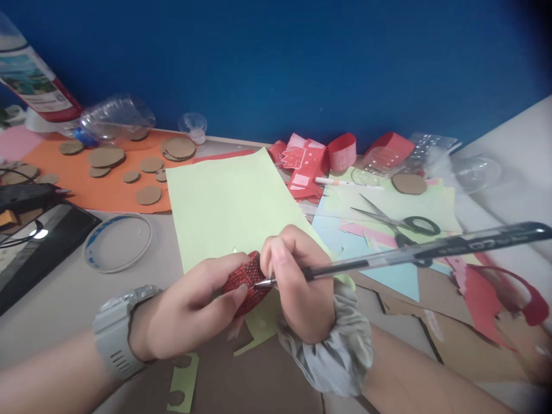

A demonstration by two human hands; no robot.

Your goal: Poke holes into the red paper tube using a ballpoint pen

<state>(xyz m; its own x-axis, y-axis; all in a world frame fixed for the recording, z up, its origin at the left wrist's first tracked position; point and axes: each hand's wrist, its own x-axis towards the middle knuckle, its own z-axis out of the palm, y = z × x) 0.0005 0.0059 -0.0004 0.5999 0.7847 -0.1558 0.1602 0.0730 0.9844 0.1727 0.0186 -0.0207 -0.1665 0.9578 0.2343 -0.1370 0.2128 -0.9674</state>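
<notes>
One table carries everything. One pale green paper sheet lies in the middle, beside one orange sheet strewn with about a dozen cardboard discs. One white ring lies left of the green sheet, and one pair of scissors lies right. The left hand is closed around one small red patterned piece above the green sheet's near edge. The right hand grips one pen, its tip touching the red piece.
</notes>
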